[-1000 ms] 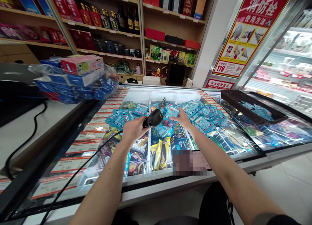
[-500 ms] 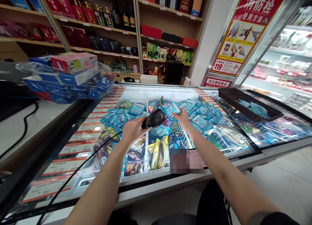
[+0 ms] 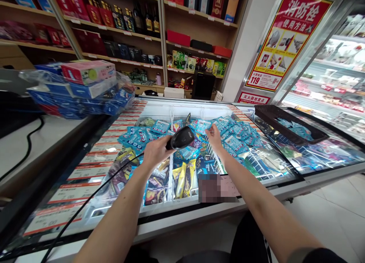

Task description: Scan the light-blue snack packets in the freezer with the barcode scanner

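Observation:
A black barcode scanner (image 3: 181, 138) is gripped in my left hand (image 3: 155, 152), its head pointing right and its cable trailing down to the lower left. To the right of it, my right hand (image 3: 213, 137) pinches the edge of a small blue packet (image 3: 202, 126) with a white label facing up. Many similar blue packets (image 3: 236, 142) lie in a loose spread on both sides of my hands, over the chest freezer. Under the scanner, yellow wrapped ice creams (image 3: 185, 178) sit in a white wire basket.
A brown plastic basket (image 3: 291, 124) with several blue packets rests on the freezer's right side. On the left, plastic-wrapped blue boxes (image 3: 82, 90) stand on a counter. A partly blurred phone-like object (image 3: 228, 187) lies at the front edge. Shelves (image 3: 196, 42) of goods line the back.
The blue packet in my right hand has turned to lie flatter, and those fingers have shifted slightly. My left hand and the scanner have hardly moved.

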The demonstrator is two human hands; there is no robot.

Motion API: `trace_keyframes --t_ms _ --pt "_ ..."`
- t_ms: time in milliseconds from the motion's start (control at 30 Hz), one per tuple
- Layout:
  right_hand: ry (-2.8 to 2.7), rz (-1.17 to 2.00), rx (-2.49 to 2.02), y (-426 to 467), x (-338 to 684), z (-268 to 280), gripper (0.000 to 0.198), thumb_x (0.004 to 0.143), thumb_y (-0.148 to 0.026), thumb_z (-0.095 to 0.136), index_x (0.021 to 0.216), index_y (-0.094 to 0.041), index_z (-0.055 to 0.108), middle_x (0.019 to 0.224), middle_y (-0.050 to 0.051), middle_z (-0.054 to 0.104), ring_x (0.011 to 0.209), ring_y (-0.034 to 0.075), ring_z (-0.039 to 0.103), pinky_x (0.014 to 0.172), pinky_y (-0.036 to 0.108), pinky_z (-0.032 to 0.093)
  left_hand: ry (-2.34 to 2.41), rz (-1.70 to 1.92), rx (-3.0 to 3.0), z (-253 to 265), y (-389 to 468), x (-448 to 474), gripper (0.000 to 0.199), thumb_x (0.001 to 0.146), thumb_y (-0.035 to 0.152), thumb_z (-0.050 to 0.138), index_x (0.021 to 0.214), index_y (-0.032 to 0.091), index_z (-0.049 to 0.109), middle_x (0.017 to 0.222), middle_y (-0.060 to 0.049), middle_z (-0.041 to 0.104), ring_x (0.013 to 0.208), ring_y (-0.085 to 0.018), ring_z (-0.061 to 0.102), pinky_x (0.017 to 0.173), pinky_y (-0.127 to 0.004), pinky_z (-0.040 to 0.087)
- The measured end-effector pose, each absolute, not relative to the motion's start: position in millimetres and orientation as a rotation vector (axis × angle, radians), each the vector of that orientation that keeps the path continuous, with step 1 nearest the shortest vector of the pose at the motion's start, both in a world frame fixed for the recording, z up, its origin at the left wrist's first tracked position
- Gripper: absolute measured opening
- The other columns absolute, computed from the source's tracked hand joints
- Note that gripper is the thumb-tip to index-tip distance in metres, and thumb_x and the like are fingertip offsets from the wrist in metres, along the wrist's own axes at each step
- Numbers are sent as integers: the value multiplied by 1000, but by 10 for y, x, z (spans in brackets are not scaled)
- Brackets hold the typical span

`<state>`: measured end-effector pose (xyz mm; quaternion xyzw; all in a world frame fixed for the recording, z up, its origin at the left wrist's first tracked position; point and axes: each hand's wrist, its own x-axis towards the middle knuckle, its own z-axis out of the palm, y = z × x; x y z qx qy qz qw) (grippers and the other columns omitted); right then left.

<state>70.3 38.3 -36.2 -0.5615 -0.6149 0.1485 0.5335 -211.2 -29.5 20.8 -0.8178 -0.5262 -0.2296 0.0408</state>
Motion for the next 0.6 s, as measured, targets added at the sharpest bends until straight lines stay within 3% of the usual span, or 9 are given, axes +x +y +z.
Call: trace_keyframes --t_ms 200,300,600 --pt "-1441 231 -1321 410 737 -415 49 88 -45 42 130 -20 45 126 11 51 116 23 47 98 40 39 -1525 -712 -2504 164 -277 -2105 40 79 53 50 106 24 59 90 -3 70 82 -22 65 58 -27 34" --pt "-1467 231 -1246 407 736 -429 51 90 -45 40 135 -23 39 126 9 52 113 20 50 96 36 42 -1497 -722 -2508 147 -270 -2103 40 80 52 50 107 24 59 90 -3 70 82 -22 65 57 -27 34" --pt "-1518 103 -1189 434 751 -424 46 92 -46 36 129 -21 48 129 9 53 119 21 49 99 37 41 -1508 -739 -2483 159 -285 -2092 37 78 48 54 107 25 59 91 -3 70 81 -22 65 58 -27 35"
